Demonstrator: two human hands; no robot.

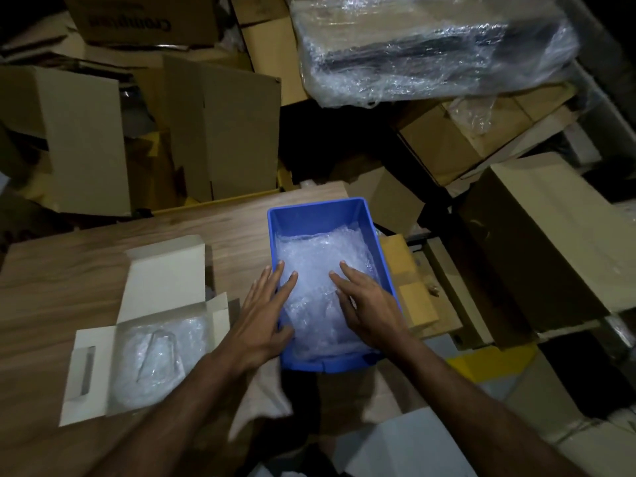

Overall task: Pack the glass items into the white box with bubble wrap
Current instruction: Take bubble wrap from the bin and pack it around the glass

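Observation:
A blue plastic bin [316,210] stands at the right end of the wooden table and holds crumpled bubble wrap [323,256]. My left hand [265,311] lies over the bin's left wall, fingers straight, tips touching the wrap. Inside the bin, my right hand [368,304] rests flat on the wrap with its fingers spread. To the left lies the open white box [93,373], flaps out. It contains bubble wrap [155,359] with a clear glass-like item showing through; I cannot tell its shape.
The wooden table [69,280] runs left from the bin. Behind and to the right are many brown cardboard boxes [237,132]. A large plastic-wrapped bundle [430,46] sits up at the back right. Below the table edge lie more cardboard and a yellow piece [492,363].

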